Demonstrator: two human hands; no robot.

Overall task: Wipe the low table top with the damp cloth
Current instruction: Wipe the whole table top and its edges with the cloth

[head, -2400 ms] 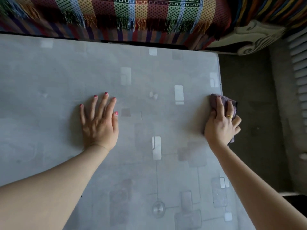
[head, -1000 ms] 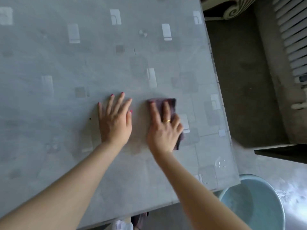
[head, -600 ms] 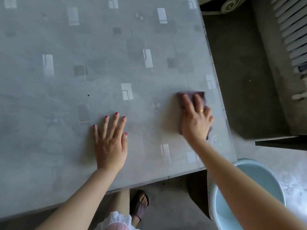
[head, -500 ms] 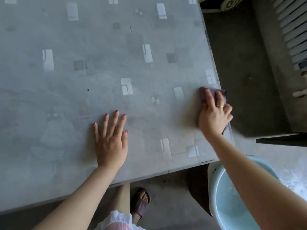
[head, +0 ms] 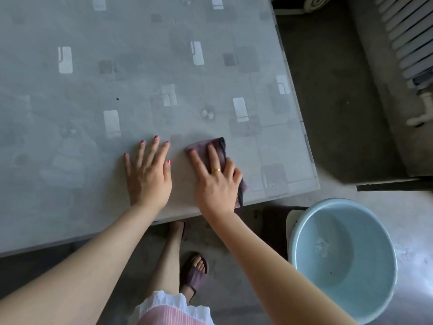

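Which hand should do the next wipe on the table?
The right hand: it already presses the damp cloth flat on the table. The left hand lies bare beside it, propping.

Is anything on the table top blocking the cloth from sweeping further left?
Yes. The left hand lies flat on the table top, just left of the cloth that the right hand presses down. Beyond the left hand, no object shows on the surface.
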